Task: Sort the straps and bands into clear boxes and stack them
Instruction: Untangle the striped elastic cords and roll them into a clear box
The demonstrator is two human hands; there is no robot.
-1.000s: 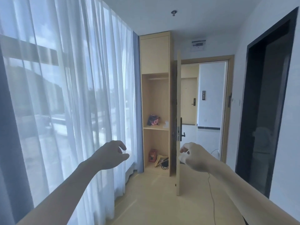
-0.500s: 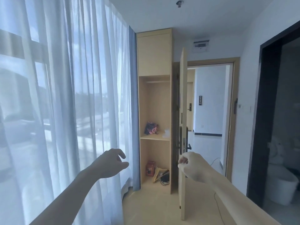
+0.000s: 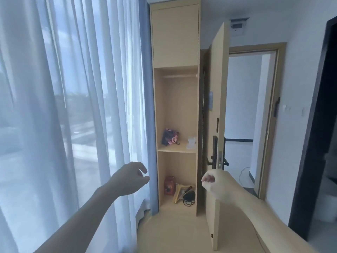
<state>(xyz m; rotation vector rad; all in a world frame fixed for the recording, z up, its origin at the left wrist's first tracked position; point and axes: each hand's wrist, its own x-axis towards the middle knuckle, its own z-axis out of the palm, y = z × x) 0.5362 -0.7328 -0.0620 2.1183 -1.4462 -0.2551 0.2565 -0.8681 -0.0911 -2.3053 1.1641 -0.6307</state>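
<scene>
A tall open wooden shelf unit point(image 3: 176, 152) stands ahead. On its middle shelf lies a dark and pink bundle point(image 3: 170, 138), and beside it a small clear item point(image 3: 191, 143), too far off to tell what it is. My left hand point(image 3: 130, 177) hovers in the air in front of the curtain, fingers loosely curled, holding nothing. My right hand point(image 3: 213, 184) is raised in front of the door edge, fingers curled into a fist with nothing in it. Both hands are well short of the shelf.
On the shelf unit's floor sit a red box point(image 3: 169, 185), a wooden hanger point(image 3: 179, 193) and a black cable point(image 3: 188, 198). An open door point(image 3: 218, 115) stands edge-on right of the unit. Sheer curtains point(image 3: 73, 106) fill the left. A dark doorway point(image 3: 321, 125) is at right.
The view has moved closer to the shelf unit and door. Both hands stay raised and hold nothing; the right hand's fingers have curled tighter.
</scene>
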